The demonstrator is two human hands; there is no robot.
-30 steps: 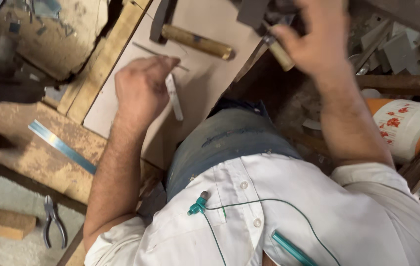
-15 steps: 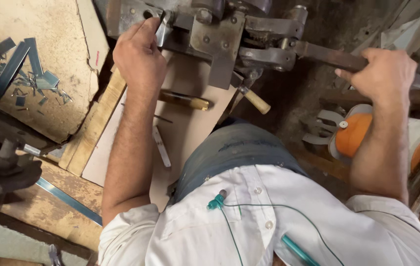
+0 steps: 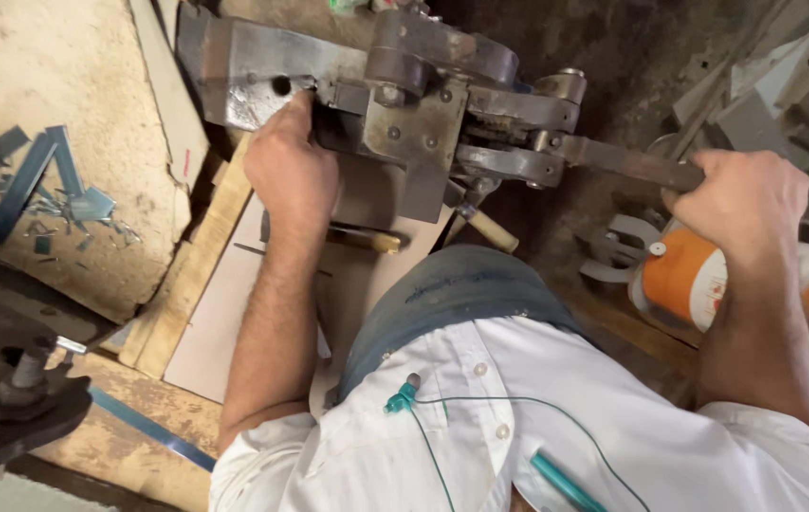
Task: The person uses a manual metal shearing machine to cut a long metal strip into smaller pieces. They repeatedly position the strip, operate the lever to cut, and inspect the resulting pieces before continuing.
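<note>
Worn wooden workbench point(image 3: 73, 237), blue metal offcuts point(image 3: 39, 194), pale board point(image 3: 224, 322), dim cluttered workshop

Metal workshop, small and well-worn. Heavy steel lever shear point(image 3: 404, 104) w/ riveted plates and a long handle point(image 3: 632, 163) at far edge of scarred wooden bench point(image 3: 54, 228). Blue-grey metal strip offcuts point(image 3: 39, 194) scattered on bench's left side. Wood-handled tool point(image 3: 357, 237) on a board point(image 3: 224, 322) near middle. Dark cast vise-like fixture point(image 3: 16, 398) at lower left corner. Grime, scrap and dust all round.
</note>
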